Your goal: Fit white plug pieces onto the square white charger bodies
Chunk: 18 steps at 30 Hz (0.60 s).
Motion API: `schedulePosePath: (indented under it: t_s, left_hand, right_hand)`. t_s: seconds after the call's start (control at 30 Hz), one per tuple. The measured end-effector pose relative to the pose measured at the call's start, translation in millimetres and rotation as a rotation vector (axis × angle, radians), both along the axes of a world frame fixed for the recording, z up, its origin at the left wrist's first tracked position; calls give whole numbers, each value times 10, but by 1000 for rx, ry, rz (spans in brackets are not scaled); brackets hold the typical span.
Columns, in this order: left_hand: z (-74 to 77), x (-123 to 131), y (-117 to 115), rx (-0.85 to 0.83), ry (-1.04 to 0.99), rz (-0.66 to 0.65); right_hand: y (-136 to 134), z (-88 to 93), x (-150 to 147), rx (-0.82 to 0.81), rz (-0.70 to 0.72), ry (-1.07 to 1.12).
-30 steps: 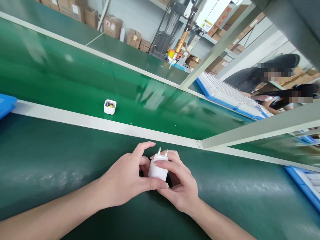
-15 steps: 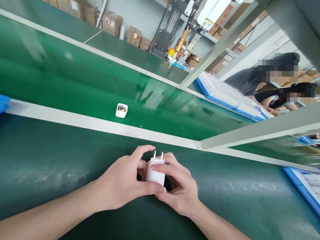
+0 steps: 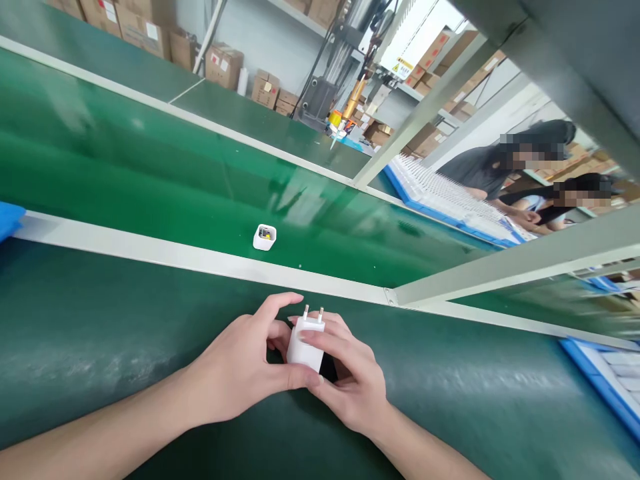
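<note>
Two bare forearms enter from about seven and five o'clock — no sleeves, watch or bracelet on either. The left hand (image 3: 240, 370) and right hand (image 3: 353, 387) are ungloved, fingers slender, nails short and unpainted — no rings visible.

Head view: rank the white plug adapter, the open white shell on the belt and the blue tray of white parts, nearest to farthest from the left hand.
1. White plug adapter, gripped by the left hand.
2. Open white shell, on the belt beyond the rail.
3. Blue tray of white parts, far right by the co-workers.
</note>
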<state>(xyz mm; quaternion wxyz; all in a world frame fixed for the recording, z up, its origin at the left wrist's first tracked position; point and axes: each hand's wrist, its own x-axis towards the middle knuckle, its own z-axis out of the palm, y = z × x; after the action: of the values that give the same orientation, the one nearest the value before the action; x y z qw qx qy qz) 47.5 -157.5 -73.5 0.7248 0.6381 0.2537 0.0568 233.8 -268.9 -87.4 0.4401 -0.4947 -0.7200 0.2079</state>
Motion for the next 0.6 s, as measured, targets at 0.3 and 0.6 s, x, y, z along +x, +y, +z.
schedulePosePath:
  t_s: [0.3,0.6]
  left_hand:
    - [-50,3,-44,11,-46,11]
    - [-104,-36,-32,92,-98,3]
  right_hand:
    - [41,68,-10,85,-26,-89]
    - [-723,636,764,351,-503,-632]
